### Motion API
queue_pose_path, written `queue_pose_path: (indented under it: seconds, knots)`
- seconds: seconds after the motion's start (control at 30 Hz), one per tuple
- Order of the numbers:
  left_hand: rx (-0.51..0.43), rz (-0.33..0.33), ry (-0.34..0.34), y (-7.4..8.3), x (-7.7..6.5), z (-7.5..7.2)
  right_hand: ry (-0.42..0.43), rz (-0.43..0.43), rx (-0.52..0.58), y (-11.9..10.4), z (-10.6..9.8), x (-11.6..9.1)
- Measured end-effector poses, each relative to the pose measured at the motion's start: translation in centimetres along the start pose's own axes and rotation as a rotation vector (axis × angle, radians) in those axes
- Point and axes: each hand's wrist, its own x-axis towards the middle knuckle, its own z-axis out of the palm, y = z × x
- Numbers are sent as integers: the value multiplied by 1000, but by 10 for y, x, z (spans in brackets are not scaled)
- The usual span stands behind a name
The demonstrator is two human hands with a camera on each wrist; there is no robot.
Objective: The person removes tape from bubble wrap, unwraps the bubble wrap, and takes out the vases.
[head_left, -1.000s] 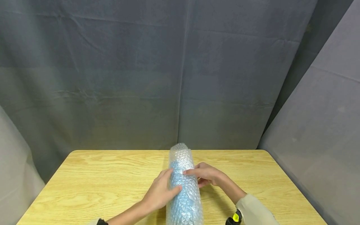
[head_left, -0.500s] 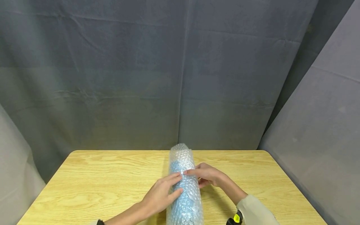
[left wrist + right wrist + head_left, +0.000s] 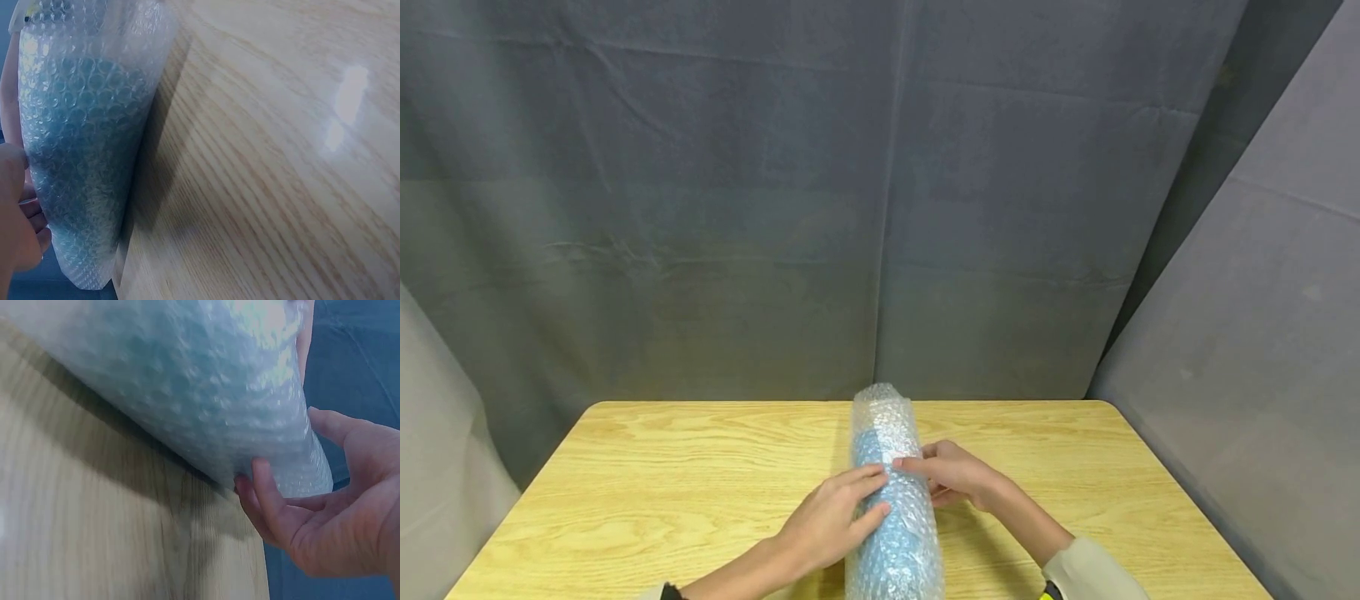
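A long bubble-wrapped roll [image 3: 895,533] lies lengthwise on the table, with something light blue showing through the clear bubble wrap. Its far end is only clear film. From the left, my left hand [image 3: 827,521] rests on the roll, its fingers fairly straight across the top and its thumb lower down. My right hand [image 3: 958,475] holds the roll from the right. In the right wrist view, the right thumb [image 3: 331,422] is at the upper side while the fingers [image 3: 269,494] bend against the lower side. In the left wrist view, the wrapped roll [image 3: 87,144] covers part of the hands.
The wood-grain table [image 3: 700,467] has rounded far corners, and the roll's end reaches its back edge. A grey curtain [image 3: 737,208] hangs behind the table, with pale cloth panels [image 3: 1247,375] at both sides.
My left hand has shifted from the roll's left side to lie further over its top. The right hand stays at nearly the same spot, its wrist moving slightly right and down.
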Motion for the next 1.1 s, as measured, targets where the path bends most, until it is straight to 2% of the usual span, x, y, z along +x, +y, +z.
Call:
queue_pose_path:
  seconds: [0.2, 0.33, 0.73, 0.97, 1.1]
  knots:
    - [7, 3, 0, 0, 1, 0, 93, -12, 12, -1, 8, -17]
    - [10, 6, 0, -1, 1, 1, 158, -37, -52, -3, 16, -30]
    - [19, 4, -5, 1, 2, 0, 175, -228, -296, 3, 39, -69]
    - [20, -2, -8, 1, 2, 0, 144, -187, -299, 7, 40, -82]
    - [23, -2, -7, 1, 3, 0, 124, -224, -345, 9, 37, -86]
